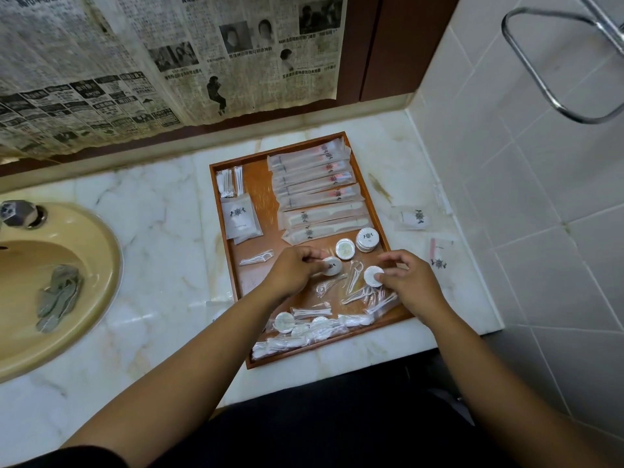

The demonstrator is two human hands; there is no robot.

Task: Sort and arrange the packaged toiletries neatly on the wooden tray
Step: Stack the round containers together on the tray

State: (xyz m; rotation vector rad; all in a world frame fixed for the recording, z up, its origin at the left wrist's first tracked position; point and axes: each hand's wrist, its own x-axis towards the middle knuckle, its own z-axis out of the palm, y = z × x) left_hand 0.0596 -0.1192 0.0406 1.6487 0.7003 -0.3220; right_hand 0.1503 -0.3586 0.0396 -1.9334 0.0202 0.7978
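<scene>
1. Hands first: the left hand [293, 268] pinches a round white puck [332, 266] near the middle of the wooden tray [216, 204]. The right hand [408, 282] pinches a second puck [373, 275] toward 4 o'clock.
2. Both probably belong on the puck stack [367, 238] at 3 o'clock.
3. A puck set down off-centre could topple that stack.
4. Floss picks [354, 292] lie loose from 4 to 6 o'clock, partly under the right wrist. A dragging wrist could sweep them over the near rim.
5. Two packets [412, 217] lie on the counter [152, 231] beyond the rim at 3 o'clock, and they could be overlooked.
6. The long sachets [314, 173] at 12 o'clock and the pucks carry a dark crest. Any wording beneath it is too small to read.
7. The newspaper [169, 55] on the wall at 12 o'clock shows dense print, not legible here.
</scene>
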